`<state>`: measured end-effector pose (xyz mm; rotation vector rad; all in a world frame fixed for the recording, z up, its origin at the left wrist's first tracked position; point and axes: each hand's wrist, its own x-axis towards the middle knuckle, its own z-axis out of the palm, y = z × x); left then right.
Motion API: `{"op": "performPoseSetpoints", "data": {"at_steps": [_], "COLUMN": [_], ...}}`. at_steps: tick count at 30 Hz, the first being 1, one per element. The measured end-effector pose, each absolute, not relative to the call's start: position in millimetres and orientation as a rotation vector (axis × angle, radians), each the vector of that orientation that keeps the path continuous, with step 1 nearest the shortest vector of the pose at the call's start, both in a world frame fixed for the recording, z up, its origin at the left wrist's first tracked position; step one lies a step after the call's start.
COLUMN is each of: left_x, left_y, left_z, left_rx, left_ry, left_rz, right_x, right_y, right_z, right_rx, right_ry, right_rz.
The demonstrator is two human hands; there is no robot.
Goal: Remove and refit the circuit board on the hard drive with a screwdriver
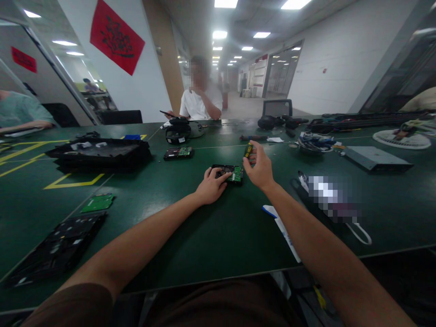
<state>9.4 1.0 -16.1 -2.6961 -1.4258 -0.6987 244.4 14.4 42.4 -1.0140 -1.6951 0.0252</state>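
A hard drive [237, 175] with a green circuit board lies on the dark green table in front of me. My left hand [211, 187] grips its left part, fingers over the top and thumb along the near side, covering much of it. Just right of and above the drive, my right hand [260, 166] is closed around a screwdriver [248, 151] with a yellow and black handle. The screwdriver's shaft and tip cannot be made out. Another hard drive [179, 153] rests farther back to the left.
Black trays [102, 154] stand at left, with a loose green circuit board [98, 202] and a black casing [57, 247] nearer. At right are a grey metal box [378, 159], a cable bundle [315, 141] and a white-blue packet [282, 231]. A person [200, 97] sits opposite.
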Motion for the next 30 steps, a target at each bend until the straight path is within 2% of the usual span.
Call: {"op": "performPoseSetpoints", "data": {"at_steps": [30], "left_x": [11.0], "left_y": [1.3], "left_z": [-15.5], "left_rx": [-2.695], "left_ry": [-1.418], "left_rz": [-0.716], "right_x": [244.8], "right_y": [15.3], "right_z": [43.8], "right_rx": [-0.977], "right_ry": [-1.675], "right_rz": [-0.002]}}
